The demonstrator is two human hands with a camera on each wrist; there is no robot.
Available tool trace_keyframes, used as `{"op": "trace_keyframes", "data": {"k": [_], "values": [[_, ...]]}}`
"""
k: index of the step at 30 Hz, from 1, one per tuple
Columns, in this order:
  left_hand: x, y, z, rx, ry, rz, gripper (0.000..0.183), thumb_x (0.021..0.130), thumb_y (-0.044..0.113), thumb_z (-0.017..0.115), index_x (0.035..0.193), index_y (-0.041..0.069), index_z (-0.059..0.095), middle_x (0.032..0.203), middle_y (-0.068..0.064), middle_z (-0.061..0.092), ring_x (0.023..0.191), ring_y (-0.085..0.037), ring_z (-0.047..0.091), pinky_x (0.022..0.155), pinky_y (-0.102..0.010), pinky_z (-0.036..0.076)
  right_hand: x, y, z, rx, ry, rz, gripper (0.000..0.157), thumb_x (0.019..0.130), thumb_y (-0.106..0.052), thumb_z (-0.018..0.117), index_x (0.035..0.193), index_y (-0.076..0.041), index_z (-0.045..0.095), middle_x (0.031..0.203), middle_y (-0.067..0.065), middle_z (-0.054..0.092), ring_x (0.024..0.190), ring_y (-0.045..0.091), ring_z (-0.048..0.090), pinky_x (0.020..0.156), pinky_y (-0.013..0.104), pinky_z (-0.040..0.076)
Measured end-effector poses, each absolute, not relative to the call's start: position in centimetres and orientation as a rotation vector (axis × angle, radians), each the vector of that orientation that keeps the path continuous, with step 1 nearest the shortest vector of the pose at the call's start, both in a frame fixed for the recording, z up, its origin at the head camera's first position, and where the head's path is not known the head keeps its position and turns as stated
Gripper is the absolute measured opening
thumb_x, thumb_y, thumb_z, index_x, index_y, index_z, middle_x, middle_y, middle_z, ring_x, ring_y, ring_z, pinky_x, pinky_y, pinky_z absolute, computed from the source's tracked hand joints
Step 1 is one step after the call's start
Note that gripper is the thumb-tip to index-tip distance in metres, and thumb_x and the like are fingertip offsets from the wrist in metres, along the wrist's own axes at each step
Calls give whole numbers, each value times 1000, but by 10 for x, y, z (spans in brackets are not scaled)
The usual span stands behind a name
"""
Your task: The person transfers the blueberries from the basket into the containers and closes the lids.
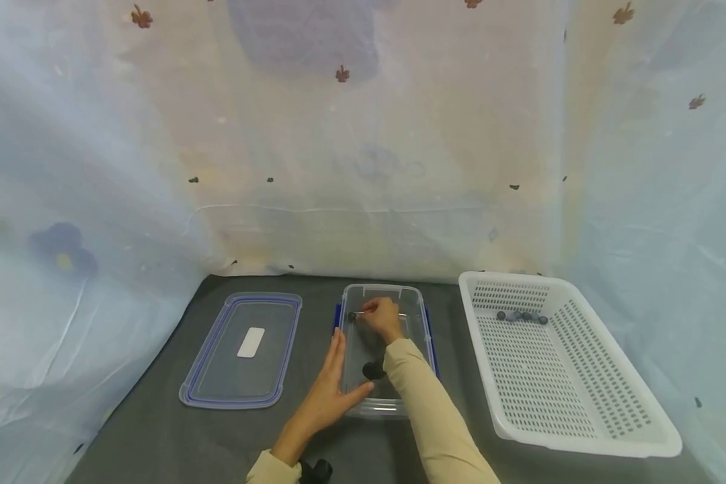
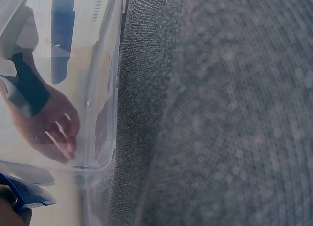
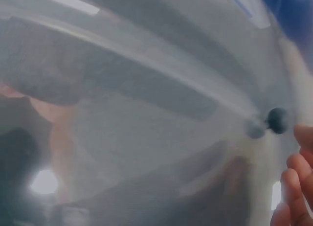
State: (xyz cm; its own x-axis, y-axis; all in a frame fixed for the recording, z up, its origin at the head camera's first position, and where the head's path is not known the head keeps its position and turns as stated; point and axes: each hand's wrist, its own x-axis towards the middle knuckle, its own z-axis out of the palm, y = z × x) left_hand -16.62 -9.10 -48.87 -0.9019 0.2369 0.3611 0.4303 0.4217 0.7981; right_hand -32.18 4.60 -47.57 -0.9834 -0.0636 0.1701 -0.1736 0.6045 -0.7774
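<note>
A clear plastic food container [image 1: 411, 296] with blue side latches stands uncovered in the middle of the table. Inside its far left part lies a small dark round berry, like a blueberry [image 1: 352, 316]. My right hand [image 1: 382, 318] is over the container's far end, fingers bent, just right of that berry. In the right wrist view a narrow gap separates the fingertips [image 3: 289, 179] from the blueberry [image 3: 278, 120]. My left hand [image 1: 325, 390] lies along the container's left side with straight fingers and thumb spread over the near part. A blue latch [image 2: 22, 194] is beside its finger.
A clear lid [image 1: 218, 376] with a blue seal and a white label lies flat on the left. On the right stands a white perforated basket [image 1: 556, 376] with several blueberries [image 1: 523, 317] in a row near its far end. Patterned sheeting [image 1: 363, 202] surrounds the table.
</note>
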Motion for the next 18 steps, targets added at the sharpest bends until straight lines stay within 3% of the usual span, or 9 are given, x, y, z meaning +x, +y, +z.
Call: {"op": "trace_keyframes", "data": {"k": [5,9,14,18], "values": [[-166,-92,-488,-599,-2487,-1470,102,86,34,74,152,-7,8,159,-23,0,142,-42,9,108,-61,19,-327,47,-463,253,-2614,1477,16,77,-8,80,89,1,75,81,8,72,72,20,68,63,26,53],[-167,-93,-487,-599,-2509,-1489,101,87,37,72,152,-6,6,159,-21,-3,142,-42,7,107,-64,19,-324,52,-439,307,-2517,1664,17,81,-9,78,91,4,73,86,12,72,76,22,67,68,31,55],[-167,-93,-489,-589,-2532,-1503,102,88,38,71,153,-4,3,160,-20,-5,142,-42,5,106,-65,17,-321,69,-409,325,-2419,1864,24,89,-11,70,107,5,69,95,13,70,85,29,67,80,40,54],[-167,-92,-489,-571,-2519,-1516,103,87,37,72,153,-3,4,160,-19,-4,142,-42,5,106,-66,16,-320,94,-387,324,-2366,1895,33,93,-16,66,118,4,63,103,12,67,92,30,65,79,36,51]]}}
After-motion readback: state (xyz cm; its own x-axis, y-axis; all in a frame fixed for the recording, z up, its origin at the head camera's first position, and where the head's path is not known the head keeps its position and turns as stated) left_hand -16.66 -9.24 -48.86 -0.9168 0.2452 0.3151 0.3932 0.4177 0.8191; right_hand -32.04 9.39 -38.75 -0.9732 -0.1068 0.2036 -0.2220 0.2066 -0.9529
